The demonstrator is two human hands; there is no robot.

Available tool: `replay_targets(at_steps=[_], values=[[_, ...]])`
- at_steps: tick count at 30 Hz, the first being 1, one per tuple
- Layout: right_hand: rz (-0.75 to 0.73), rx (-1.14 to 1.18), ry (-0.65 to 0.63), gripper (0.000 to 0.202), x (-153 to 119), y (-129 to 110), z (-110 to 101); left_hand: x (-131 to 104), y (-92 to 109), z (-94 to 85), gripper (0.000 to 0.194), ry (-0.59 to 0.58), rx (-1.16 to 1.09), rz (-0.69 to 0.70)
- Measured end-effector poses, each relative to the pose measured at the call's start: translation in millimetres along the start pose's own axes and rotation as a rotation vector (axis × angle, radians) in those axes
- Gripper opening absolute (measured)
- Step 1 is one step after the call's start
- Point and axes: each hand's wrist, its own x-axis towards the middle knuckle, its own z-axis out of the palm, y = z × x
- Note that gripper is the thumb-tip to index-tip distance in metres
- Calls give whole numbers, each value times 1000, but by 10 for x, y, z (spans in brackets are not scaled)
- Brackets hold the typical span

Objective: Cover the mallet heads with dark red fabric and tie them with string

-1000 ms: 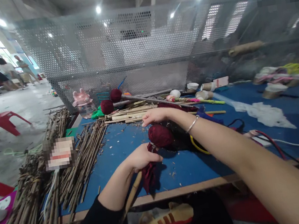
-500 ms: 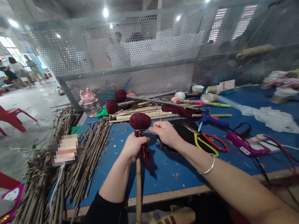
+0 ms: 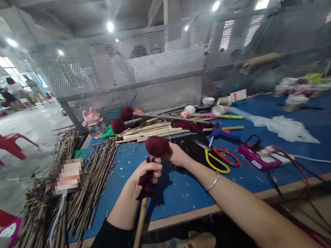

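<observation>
Bamboo stick [image 3: 137,242] slants up from the bottom edge, topped by a maroon cloth-covered ball [image 3: 156,145] around mid-frame. Left hand [image 3: 146,170] is wrapped tight around the neck just below it, loose maroon cloth [image 3: 145,188] hanging out underneath. Half a second ago the ball stood pretty upright with the right hand [image 3: 179,155] apart from it; now it's tipped right and that hand's up against its right side, fingers hidden, so can't tell if they're gripping. My guess: left steadies, right works round the back.
</observation>
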Motion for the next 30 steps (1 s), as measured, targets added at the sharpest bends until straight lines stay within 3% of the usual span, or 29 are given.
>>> replay_targets(at_steps=[3, 5, 9, 15, 17, 22, 27, 30], values=[[-76, 48, -3, 44, -36, -34, 4, 13, -14, -9, 33, -79, -51, -40], [-75, 18, 2, 46, -44, -41, -13, 37, -38, 7, 30, 34, 13, 40], [37, -184, 70, 45, -21, -14, -107, 123, -116, 62, 33, 367, 287, 216], [146, -277, 115, 47, 43, 4, -232, 321, -166, 112, 37, 525, 466, 339], [167, -217, 114, 50, 59, -1, -251, 358, -140, 132, 39, 528, 478, 380], [152, -88, 99, 52, 98, -32, -231, 306, -80, 183, 40, 411, 412, 356], [160, -25, 80, 48, 86, 8, -63, 218, -68, 175, 40, 386, 306, 331], [205, -79, 40, 49, 106, 81, -18, 212, -68, 124, 40, 439, 230, 279]])
